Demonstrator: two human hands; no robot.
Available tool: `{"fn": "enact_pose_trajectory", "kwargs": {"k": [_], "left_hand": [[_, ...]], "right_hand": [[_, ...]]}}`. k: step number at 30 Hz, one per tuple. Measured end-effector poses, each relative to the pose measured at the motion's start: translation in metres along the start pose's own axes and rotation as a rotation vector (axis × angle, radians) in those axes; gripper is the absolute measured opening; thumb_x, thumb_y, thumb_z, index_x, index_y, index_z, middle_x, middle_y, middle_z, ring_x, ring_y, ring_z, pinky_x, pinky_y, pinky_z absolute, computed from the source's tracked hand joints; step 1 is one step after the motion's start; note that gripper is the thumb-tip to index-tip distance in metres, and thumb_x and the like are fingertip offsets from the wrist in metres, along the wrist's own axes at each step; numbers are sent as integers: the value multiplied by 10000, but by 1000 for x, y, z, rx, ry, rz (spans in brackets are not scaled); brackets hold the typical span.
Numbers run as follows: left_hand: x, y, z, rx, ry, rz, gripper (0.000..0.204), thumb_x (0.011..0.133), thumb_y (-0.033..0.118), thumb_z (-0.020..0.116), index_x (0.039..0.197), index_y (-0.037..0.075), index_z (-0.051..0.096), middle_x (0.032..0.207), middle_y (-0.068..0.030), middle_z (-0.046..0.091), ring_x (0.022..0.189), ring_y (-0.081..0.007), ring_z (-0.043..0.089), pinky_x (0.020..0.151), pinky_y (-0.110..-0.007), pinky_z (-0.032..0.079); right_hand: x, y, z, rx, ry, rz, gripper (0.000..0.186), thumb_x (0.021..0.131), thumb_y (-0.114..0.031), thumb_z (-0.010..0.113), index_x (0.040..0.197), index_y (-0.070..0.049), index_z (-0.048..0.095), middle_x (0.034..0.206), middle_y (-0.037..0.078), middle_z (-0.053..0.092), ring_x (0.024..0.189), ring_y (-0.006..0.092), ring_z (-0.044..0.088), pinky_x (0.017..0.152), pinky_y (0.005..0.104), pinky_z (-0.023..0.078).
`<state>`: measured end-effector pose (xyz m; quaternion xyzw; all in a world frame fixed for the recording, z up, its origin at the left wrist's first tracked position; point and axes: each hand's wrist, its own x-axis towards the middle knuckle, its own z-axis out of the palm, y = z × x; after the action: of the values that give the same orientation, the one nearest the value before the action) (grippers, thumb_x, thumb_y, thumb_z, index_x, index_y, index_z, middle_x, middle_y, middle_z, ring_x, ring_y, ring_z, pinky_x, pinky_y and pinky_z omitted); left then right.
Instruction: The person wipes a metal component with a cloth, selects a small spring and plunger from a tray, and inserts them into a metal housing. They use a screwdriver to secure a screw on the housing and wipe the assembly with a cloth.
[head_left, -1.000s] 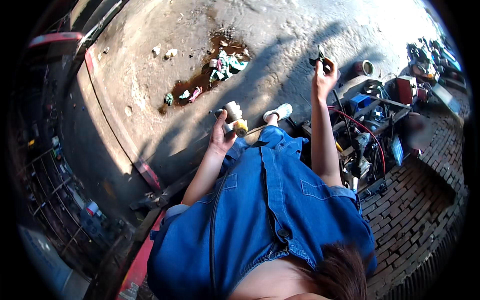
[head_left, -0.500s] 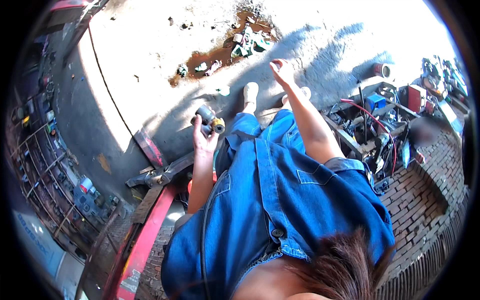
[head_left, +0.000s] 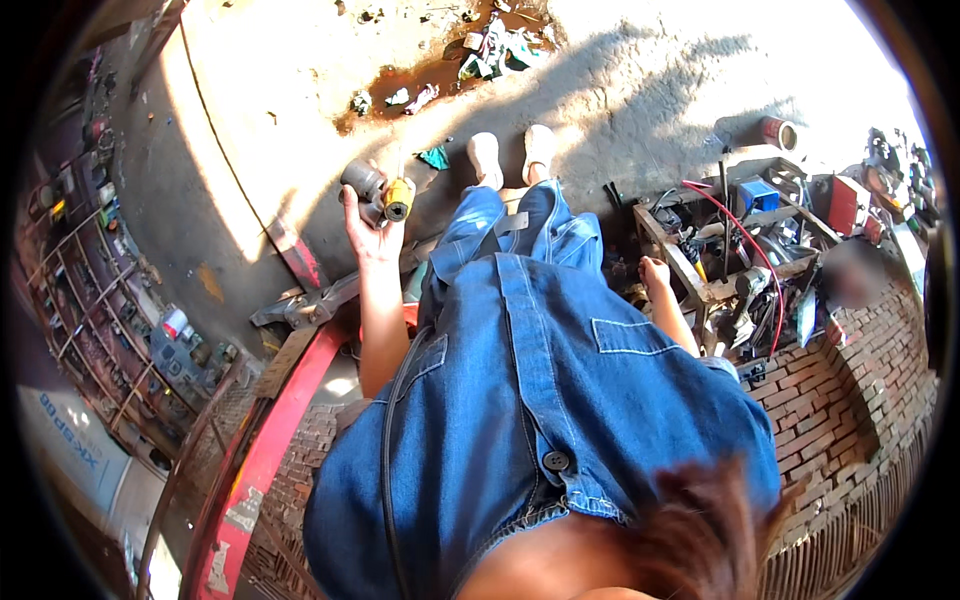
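My left hand (head_left: 376,240) is closed around a grey and yellow cylindrical metal part (head_left: 364,180). Its dark grey barrel tilts to the left. The yellow piece (head_left: 398,200) beside it has a dark round hole in its end. I cannot tell exactly what kind of part this is. On the other side, my right hand (head_left: 655,274) hangs low by my hip, its fingers curled in and nothing visible in them. It is nearest the corner of a metal frame (head_left: 690,273) full of parts.
The frame holds a blue box (head_left: 758,195) and a red hose (head_left: 745,228). A rusty can (head_left: 778,133) lies beyond it. A red beam (head_left: 275,455) runs at my left, near a rack of parts (head_left: 95,310). Rags (head_left: 497,50) lie on wet ground ahead.
My left hand has moved left and forward with the metal part. My right hand has dropped from out in front to beside the metal frame. My feet have shifted.
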<state>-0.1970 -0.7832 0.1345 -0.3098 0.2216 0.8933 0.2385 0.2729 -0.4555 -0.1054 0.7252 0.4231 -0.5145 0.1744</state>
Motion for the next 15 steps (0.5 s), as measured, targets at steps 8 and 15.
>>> {"fn": "enact_pose_trajectory", "kwargs": {"k": [8, 15], "left_hand": [[-32, -36, 25, -8, -137, 107, 502, 839, 302, 649, 1247, 86, 452, 1189, -80, 551, 1077, -252, 530, 979, -574, 305], [-45, -39, 42, 54, -125, 129, 478, 810, 281, 677, 1190, 54, 495, 1127, -106, 542, 1044, -249, 499, 992, -557, 286]], "right_hand": [[12, -52, -19, 97, -106, -25, 131, 849, -175, 611, 908, -60, 631, 765, 32, 647, 640, 114, 619, 522, 224, 481], [96, -109, 8, 242, -202, -323, 199, 874, -272, 573, 831, -85, 624, 700, 8, 607, 587, 98, 547, 482, 209, 410]]}}
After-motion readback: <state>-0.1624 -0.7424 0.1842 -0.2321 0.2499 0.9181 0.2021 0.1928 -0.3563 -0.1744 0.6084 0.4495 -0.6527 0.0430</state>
